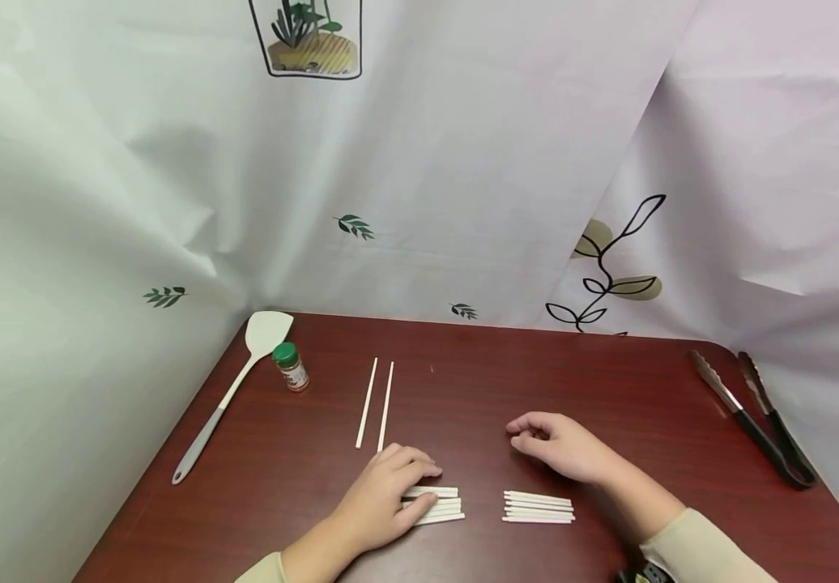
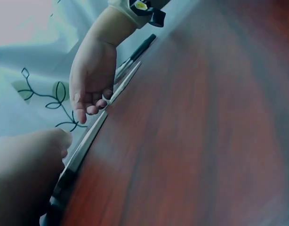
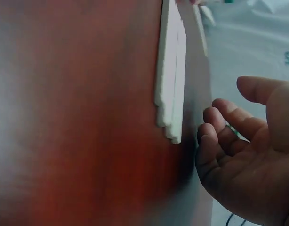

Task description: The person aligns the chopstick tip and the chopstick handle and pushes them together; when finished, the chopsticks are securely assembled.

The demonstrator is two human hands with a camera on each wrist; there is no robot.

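Observation:
My left hand [image 1: 390, 498] rests over a row of short white sticks [image 1: 449, 504], its thumb lying across them and its fingers loosely bent. The left ends of this row are hidden under the hand. A second row of white sticks [image 1: 538, 508] lies side by side to the right. Just beyond that row is my right hand [image 1: 565, 445], fingers relaxed and slightly curled, holding nothing. In the right wrist view the same hand [image 3: 248, 155] is apart from the sticks [image 3: 172, 75]. Two loose sticks [image 1: 366, 405] point away from me beyond the left hand.
On the left lie a white spatula [image 1: 233, 389] with a grey handle and a small green-capped spice jar [image 1: 291, 368]. Black-handled tongs [image 1: 762, 429] lie spread at the right edge of the dark red table [image 1: 463, 380]. White printed cloth [image 1: 463, 162] hangs behind.

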